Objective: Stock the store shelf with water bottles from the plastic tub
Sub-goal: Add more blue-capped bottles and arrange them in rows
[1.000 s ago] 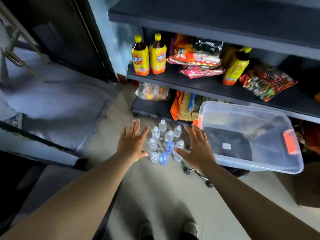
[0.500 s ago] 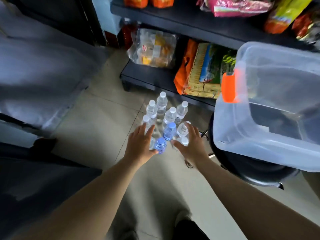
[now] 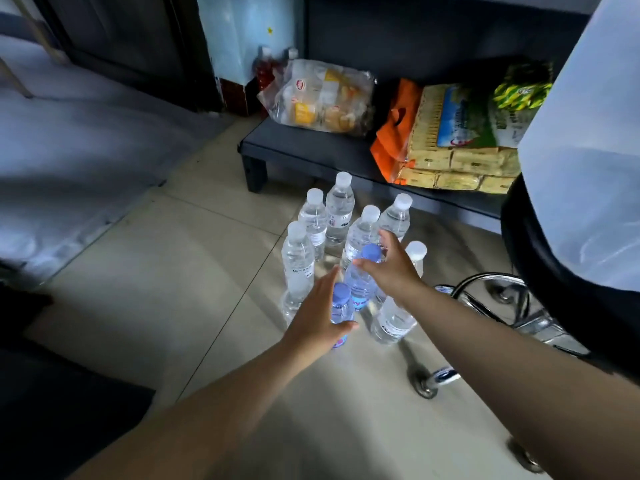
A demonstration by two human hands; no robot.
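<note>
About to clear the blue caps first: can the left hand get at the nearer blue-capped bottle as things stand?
Probably yes. The left hand is already curled round the nearer blue-capped bottle, with nothing between them; a firm grip can't be confirmed.

water bottles (image 3: 339,209) | upright, clustered on floor (two blue-capped); tub (image 3: 585,150) | translucent

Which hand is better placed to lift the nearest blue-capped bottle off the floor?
Left. The left hand is already curled around the nearest blue-capped bottle, thumb in front. The right hand sits farther back, at the second blue-capped bottle.
</note>
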